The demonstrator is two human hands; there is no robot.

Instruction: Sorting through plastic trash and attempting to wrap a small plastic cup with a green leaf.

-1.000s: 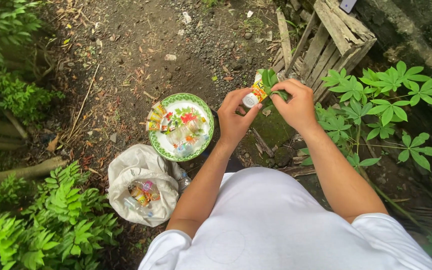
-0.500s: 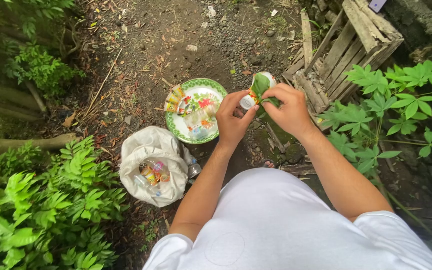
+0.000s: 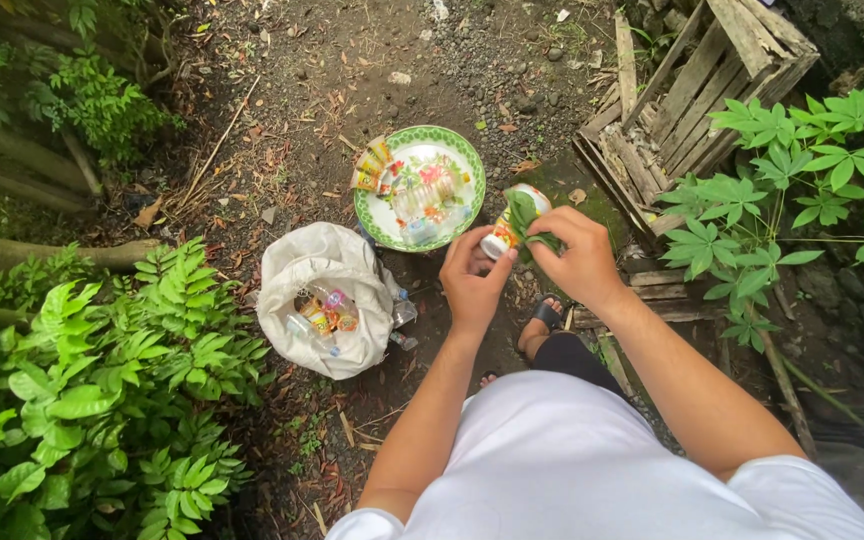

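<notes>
Bare dirt ground (image 3: pixel 332 60) strewn with dry leaves fills my view, ferns at near left, a broken grey wooden crate (image 3: pixel 712 80) at far right. Over the past second the view has swung, so plate and sack sit further right in frame, and both hands have come lower and nearer the body; a sandalled foot now shows. The grip looks unchanged. My left hand (image 3: pixel 472 285) pinches the cap end of one small white plastic bottle with a colourful label (image 3: pixel 504 232), while my right hand (image 3: pixel 580 262) presses one green leaf (image 3: pixel 524 215) around it, fingers curled tight. I count one green-rimmed round plate (image 3: pixel 372 225) of small packets and one open white cloth sack (image 3: pixel 327 300) holding several more bottles, too jumbled to number.
</notes>
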